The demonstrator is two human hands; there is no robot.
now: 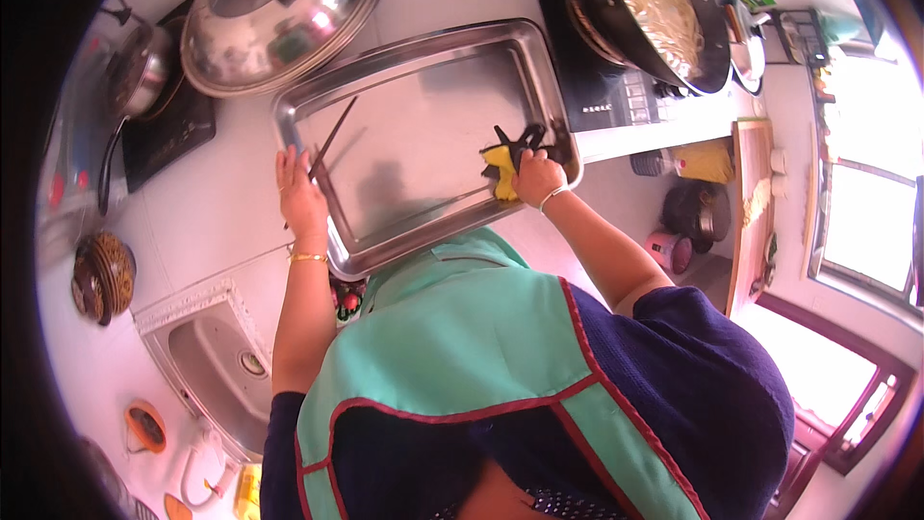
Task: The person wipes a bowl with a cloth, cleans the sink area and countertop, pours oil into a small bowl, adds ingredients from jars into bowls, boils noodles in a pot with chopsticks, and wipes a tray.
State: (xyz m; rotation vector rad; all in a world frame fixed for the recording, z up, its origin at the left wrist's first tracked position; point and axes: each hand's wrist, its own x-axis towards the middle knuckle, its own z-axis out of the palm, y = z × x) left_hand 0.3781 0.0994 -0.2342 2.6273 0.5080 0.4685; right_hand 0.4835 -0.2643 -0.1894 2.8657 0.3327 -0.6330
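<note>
A large rectangular stainless steel tray (pixel 423 125) lies tilted in front of me, its near edge close to my green apron (pixel 462 327). My left hand (pixel 303 200) is at the tray's left rim, with dark chopsticks (pixel 337 130) held in it. Their tips slant up over the tray; whether there is one stick or two is hard to tell. Over the tray's right end, my right hand (pixel 541 178) is closed on a bunched black-and-yellow cloth (pixel 502 169). The cloth touches the right rim, and part of it is hidden by my fingers.
A wok (pixel 664 19) of pale noodles stands on the black cooktop (pixel 568 67) at the far right. A domed steel lid (pixel 279 19) lies beyond the tray. At left are a small pot (pixel 142 72), stacked brown bowls (pixel 104 277) and a sink (pixel 217 366).
</note>
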